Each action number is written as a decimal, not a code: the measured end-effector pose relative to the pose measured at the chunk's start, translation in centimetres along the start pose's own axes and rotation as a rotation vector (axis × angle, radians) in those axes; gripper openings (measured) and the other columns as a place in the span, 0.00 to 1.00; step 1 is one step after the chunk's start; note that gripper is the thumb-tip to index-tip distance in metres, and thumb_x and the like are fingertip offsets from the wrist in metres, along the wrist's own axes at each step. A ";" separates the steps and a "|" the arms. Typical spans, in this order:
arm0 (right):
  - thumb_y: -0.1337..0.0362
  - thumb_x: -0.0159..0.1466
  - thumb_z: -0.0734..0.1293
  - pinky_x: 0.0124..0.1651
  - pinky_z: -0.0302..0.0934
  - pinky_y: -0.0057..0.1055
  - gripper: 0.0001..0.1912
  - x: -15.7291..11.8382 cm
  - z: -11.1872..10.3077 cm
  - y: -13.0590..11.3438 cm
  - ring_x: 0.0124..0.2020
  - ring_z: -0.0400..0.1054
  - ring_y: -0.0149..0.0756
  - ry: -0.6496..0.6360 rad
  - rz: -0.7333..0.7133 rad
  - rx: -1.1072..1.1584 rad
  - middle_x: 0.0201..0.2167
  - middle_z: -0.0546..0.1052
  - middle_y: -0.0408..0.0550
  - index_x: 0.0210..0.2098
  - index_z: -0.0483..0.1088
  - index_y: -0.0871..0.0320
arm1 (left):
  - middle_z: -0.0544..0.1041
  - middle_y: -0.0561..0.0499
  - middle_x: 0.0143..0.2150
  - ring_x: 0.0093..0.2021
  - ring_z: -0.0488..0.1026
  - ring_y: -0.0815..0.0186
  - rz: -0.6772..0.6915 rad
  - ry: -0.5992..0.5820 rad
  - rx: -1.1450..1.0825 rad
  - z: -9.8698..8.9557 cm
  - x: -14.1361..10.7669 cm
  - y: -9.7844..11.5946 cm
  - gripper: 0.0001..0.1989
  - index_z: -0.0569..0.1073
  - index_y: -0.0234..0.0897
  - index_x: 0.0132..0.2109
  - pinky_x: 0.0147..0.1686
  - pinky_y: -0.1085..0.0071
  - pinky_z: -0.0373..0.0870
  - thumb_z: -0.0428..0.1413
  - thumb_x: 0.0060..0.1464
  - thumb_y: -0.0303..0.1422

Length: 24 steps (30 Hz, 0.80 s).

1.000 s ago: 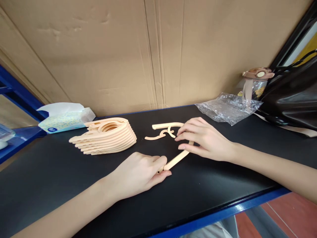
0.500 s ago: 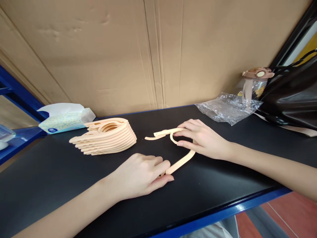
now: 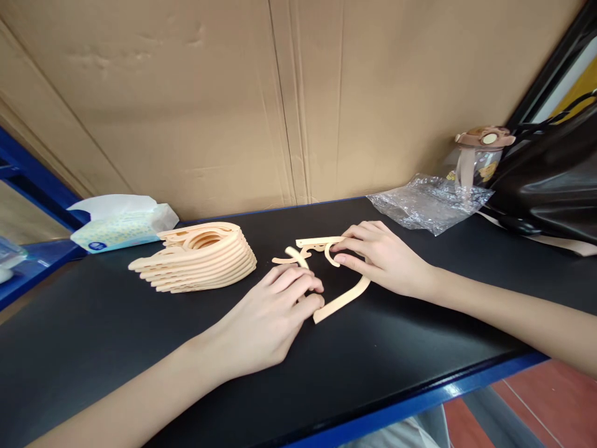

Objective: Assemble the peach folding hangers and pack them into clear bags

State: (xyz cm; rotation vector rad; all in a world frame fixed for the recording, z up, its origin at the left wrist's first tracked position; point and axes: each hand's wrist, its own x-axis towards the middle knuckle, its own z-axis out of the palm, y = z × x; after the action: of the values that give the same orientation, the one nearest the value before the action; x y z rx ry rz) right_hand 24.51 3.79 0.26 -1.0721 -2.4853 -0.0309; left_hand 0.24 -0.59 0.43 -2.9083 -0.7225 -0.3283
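Observation:
A peach plastic folding hanger [image 3: 345, 300] lies spread on the black tabletop between my two hands. My right hand [image 3: 380, 258] is closed around its far right part, fingertips by the curved hook. One arm runs from under that hand down toward the front left. My left hand [image 3: 280, 305] is closed on another piece of the hanger, whose tip sticks up past the fingers; the rest of that piece is hidden under the hand. To the left stands a neat stack of folded peach hangers [image 3: 219, 264].
A tissue pack [image 3: 121, 227] sits at the back left. Clear crumpled plastic wrap [image 3: 429, 202] lies at the back right, before a drink bottle [image 3: 485, 155] and a black bag [image 3: 555, 180]. Cardboard [image 3: 224, 106] stands behind the table, which has a blue front edge [image 3: 420, 398].
My left hand has moved slightly up and away from the near arm's end, and a hanger piece now rises past its fingers. My right hand has barely shifted.

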 end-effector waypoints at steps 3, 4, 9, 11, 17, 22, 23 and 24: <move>0.53 0.69 0.56 0.52 0.53 0.40 0.19 0.0 0.3 0.2 0.44 0.66 0.39 0.027 0.052 -0.049 0.40 0.75 0.48 0.45 0.74 0.54 | 0.68 0.46 0.56 0.59 0.61 0.57 -0.041 0.025 0.032 0.5 -0.2 -0.5 0.19 0.70 0.38 0.43 0.55 0.57 0.63 0.44 0.53 0.14; 0.53 0.69 0.56 0.52 0.53 0.41 0.19 0.0 0.4 0.3 0.44 0.67 0.39 0.035 0.073 -0.061 0.40 0.76 0.48 0.45 0.74 0.54 | 0.67 0.46 0.57 0.60 0.60 0.58 -0.053 0.025 0.029 0.6 -0.2 -0.6 0.20 0.70 0.38 0.43 0.54 0.57 0.65 0.43 0.52 0.13; 0.52 0.68 0.56 0.52 0.53 0.42 0.20 0.0 0.5 0.4 0.43 0.67 0.41 0.037 0.129 -0.074 0.38 0.75 0.49 0.45 0.74 0.55 | 0.64 0.46 0.59 0.56 0.67 0.59 -0.135 0.009 -0.029 0.6 -0.4 -0.7 0.22 0.70 0.40 0.42 0.48 0.61 0.71 0.42 0.52 0.13; 0.52 0.69 0.56 0.52 0.53 0.41 0.20 0.0 0.5 0.4 0.43 0.67 0.41 0.012 0.132 -0.064 0.37 0.75 0.49 0.45 0.74 0.55 | 0.64 0.46 0.60 0.54 0.70 0.60 -0.166 0.019 -0.038 0.7 -0.5 -0.6 0.21 0.71 0.40 0.42 0.47 0.62 0.72 0.42 0.53 0.14; 0.52 0.69 0.56 0.49 0.53 0.39 0.20 0.0 0.3 0.2 0.40 0.66 0.39 -0.002 0.153 -0.057 0.36 0.74 0.48 0.44 0.74 0.55 | 0.64 0.47 0.63 0.53 0.72 0.62 -0.208 0.022 -0.098 0.8 -0.5 -0.5 0.21 0.72 0.41 0.46 0.50 0.64 0.71 0.42 0.56 0.16; 0.51 0.69 0.56 0.49 0.53 0.39 0.20 0.1 0.3 0.1 0.40 0.67 0.39 0.007 0.175 -0.054 0.36 0.74 0.48 0.46 0.72 0.56 | 0.64 0.48 0.63 0.52 0.72 0.64 -0.184 0.001 -0.156 0.5 -0.5 -0.3 0.19 0.71 0.40 0.46 0.49 0.66 0.72 0.42 0.58 0.17; 0.51 0.69 0.56 0.49 0.53 0.39 0.20 0.1 0.3 0.1 0.40 0.67 0.39 0.007 0.180 -0.055 0.36 0.74 0.48 0.47 0.72 0.57 | 0.64 0.48 0.63 0.52 0.72 0.64 -0.176 0.001 -0.161 0.5 -0.5 -0.3 0.18 0.71 0.40 0.46 0.49 0.66 0.72 0.42 0.58 0.18; 0.51 0.69 0.56 0.50 0.53 0.40 0.21 0.1 0.3 0.1 0.41 0.67 0.40 0.005 0.184 -0.056 0.36 0.74 0.48 0.48 0.71 0.57 | 0.64 0.48 0.63 0.53 0.71 0.64 -0.169 -0.001 -0.167 0.5 -0.5 -0.3 0.17 0.71 0.40 0.45 0.49 0.67 0.71 0.42 0.59 0.19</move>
State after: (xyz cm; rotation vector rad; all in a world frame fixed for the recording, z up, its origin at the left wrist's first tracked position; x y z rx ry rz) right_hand 24.43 3.97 -0.01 -1.3175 -2.3841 -0.0476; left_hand -0.24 -0.46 -0.18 -3.0077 -0.9890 -0.4238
